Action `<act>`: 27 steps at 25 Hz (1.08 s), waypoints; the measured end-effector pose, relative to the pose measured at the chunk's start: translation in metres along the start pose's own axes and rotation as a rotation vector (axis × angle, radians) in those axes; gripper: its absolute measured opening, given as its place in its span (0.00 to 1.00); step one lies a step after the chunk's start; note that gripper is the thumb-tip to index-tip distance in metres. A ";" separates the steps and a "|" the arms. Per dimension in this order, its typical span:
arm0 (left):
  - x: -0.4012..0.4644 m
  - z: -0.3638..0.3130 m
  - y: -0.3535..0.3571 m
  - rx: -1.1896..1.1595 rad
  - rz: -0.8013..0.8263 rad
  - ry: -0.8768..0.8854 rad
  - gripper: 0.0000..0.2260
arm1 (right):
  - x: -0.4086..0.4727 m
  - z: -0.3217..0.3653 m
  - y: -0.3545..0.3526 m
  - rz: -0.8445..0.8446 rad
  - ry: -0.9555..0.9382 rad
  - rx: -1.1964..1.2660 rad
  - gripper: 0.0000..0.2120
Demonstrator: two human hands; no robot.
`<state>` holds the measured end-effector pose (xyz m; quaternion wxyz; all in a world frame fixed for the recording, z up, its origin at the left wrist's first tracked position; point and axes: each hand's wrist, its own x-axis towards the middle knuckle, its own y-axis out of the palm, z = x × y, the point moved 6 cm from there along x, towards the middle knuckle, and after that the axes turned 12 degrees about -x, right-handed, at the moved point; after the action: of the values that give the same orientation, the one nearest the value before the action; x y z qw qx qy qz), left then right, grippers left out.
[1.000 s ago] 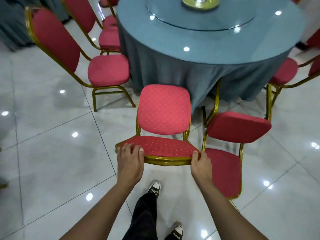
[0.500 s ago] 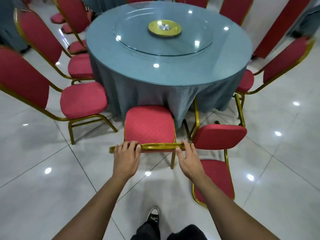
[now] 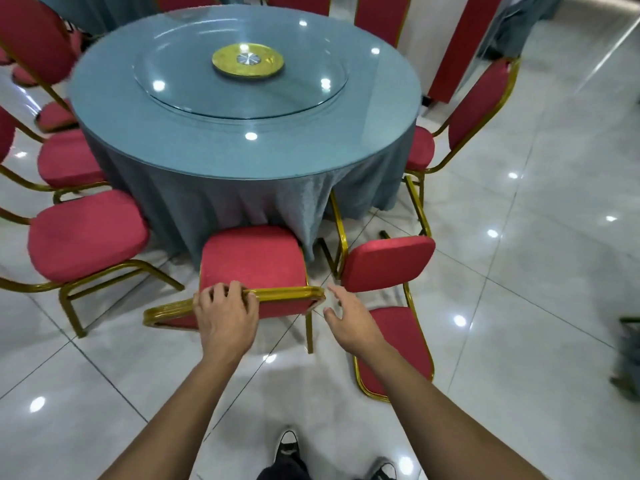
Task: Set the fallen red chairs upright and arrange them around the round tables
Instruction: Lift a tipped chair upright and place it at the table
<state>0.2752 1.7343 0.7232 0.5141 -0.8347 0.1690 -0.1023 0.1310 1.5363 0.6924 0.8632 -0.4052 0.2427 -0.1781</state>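
Observation:
A red chair with a gold frame (image 3: 252,261) stands upright right in front of me, its seat against the cloth of the round table (image 3: 242,140). My left hand (image 3: 225,313) grips the top rail of its backrest. My right hand (image 3: 346,317) hovers just off the rail's right end, fingers spread, holding nothing. To the right a second red chair (image 3: 388,263) lies tipped on its back, seat raised, backrest flat on the floor and legs pointing at the table.
Upright red chairs ring the table: several on the left (image 3: 86,237), one on the right (image 3: 481,109), more behind. A glass turntable with a gold hub (image 3: 247,60) tops the table. A red column (image 3: 460,46) stands at the back right. The floor is glossy white tile.
The chair I hold went from leaning back to standing upright against the table. My right hand has let go of the backrest rail. My view rose and moved closer.

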 end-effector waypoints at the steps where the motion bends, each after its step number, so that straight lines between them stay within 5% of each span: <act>1: -0.002 -0.018 0.004 -0.004 0.006 0.048 0.10 | -0.003 -0.013 -0.007 -0.011 0.030 -0.013 0.23; 10: -0.046 -0.173 0.095 -0.203 0.078 0.212 0.08 | -0.029 -0.168 -0.086 -0.126 0.088 -0.016 0.22; 18: -0.138 -0.311 0.228 -0.350 0.132 0.013 0.09 | -0.038 -0.354 -0.154 -0.039 0.073 -0.011 0.18; 27: -0.198 -0.263 0.427 -0.349 0.281 -0.262 0.11 | -0.004 -0.546 -0.038 0.162 0.281 0.049 0.25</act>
<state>-0.0733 1.4172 0.4613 0.3890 -0.8851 0.2306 0.1098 -0.1840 1.1803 0.4209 0.8420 -0.3342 0.3885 -0.1687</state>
